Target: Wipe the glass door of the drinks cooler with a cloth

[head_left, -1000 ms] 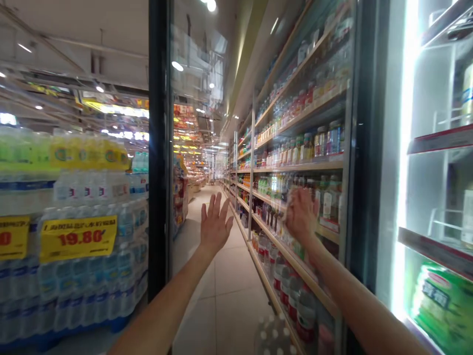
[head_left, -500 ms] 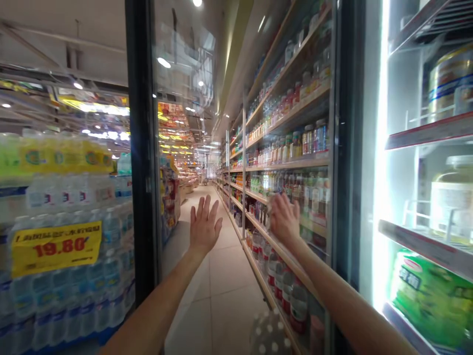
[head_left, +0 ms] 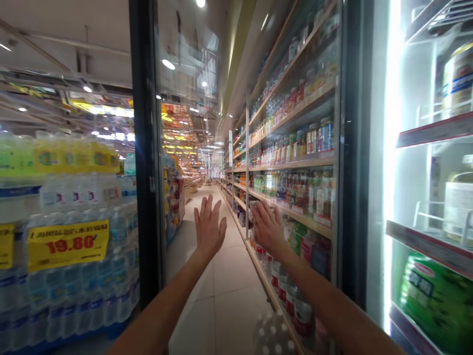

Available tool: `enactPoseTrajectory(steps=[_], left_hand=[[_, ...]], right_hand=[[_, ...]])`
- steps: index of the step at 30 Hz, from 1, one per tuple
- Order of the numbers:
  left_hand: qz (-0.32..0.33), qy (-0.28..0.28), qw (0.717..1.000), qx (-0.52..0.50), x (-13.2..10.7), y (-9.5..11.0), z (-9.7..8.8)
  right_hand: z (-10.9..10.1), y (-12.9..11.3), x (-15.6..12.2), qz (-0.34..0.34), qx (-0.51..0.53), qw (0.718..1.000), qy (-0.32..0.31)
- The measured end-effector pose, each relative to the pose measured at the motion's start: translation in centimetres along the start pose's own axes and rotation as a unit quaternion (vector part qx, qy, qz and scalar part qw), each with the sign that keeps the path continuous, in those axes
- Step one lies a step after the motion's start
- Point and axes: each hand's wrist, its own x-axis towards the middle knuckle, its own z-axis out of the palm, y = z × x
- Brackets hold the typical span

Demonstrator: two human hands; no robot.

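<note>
A glass cooler door (head_left: pixel 185 74) stands open in front of me, its black frame (head_left: pixel 144 158) on the left. My left hand (head_left: pixel 209 228) is raised with fingers spread and flat, palm against or close to the glass. My right hand (head_left: pixel 266 227) is also raised, open and flat, a little to the right of the left one. Neither hand holds anything. Through the glass I see the aisle and shelves of bottled drinks (head_left: pixel 295 187).
The lit cooler interior (head_left: pixel 432 231) is at the right, with shelves, cans and a green pack (head_left: pixel 436 296). Stacked water bottles with a yellow 19.80 price sign (head_left: pixel 68 244) stand at the left. A tiled aisle floor (head_left: pixel 229 286) runs ahead. A pack of white bottle caps (head_left: pixel 273 335) sits low in front.
My right hand has slid left along the glass, closer to my left hand. The door's black frame has shifted left in the view.
</note>
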Motion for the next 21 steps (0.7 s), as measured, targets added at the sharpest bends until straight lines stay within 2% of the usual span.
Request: enactPoseTrajectory(steps=[2, 3, 5, 7, 9, 10, 12, 15, 17, 18, 19, 21], left_hand=[[0.002, -0.020, 1.000, -0.005, -0.5, -0.3, -0.5], [0.014, -0.030, 0.999, -0.001, -0.8, -0.7, -0.7], [0.042, -0.045, 0.998, 0.014, -1.5, -1.5, -0.8], [0.051, -0.053, 0.997, 0.023, -2.2, -2.0, -0.7], [0.036, -0.055, 0.998, 0.023, -2.5, -2.0, -0.5], [0.026, -0.054, 0.998, 0.021, -2.5, -1.9, -0.4], [0.013, -0.049, 0.999, 0.016, -2.5, -1.4, -0.2], [0.013, -0.047, 0.999, 0.018, -2.4, -1.2, -0.2], [0.022, -0.045, 0.998, 0.025, -2.4, -1.3, -0.3], [0.028, -0.043, 0.998, 0.027, -2.4, -1.5, -0.3], [0.033, -0.042, 0.998, 0.029, -2.4, -1.6, -0.4], [0.042, -0.041, 0.998, 0.029, -2.5, -1.8, -0.5]], right_hand=[[-0.6, 2.1, -0.6, -0.004, -0.008, 1.000, -0.010], [-1.1, 3.7, -0.9, 0.026, -0.019, 0.999, -0.008], [-2.1, 7.6, -1.3, 0.133, -0.048, 0.990, 0.013], [-2.7, 10.5, -0.9, 0.260, -0.068, 0.962, 0.047], [-2.8, 11.4, 0.3, 0.344, -0.074, 0.933, 0.072], [-2.5, 10.8, 1.0, 0.353, -0.072, 0.930, 0.077], [-1.7, 8.1, 2.4, 0.297, -0.059, 0.951, 0.062], [-0.1, 2.3, 3.6, 0.088, -0.027, 0.996, 0.002], [0.4, -0.1, 3.7, -0.049, -0.006, 0.998, -0.029], [0.4, -0.3, 3.6, -0.086, -0.001, 0.996, -0.038], [0.3, 0.1, 3.4, -0.093, -0.002, 0.995, -0.041], [-0.4, 2.6, 3.1, -0.028, -0.018, 0.999, -0.034]])
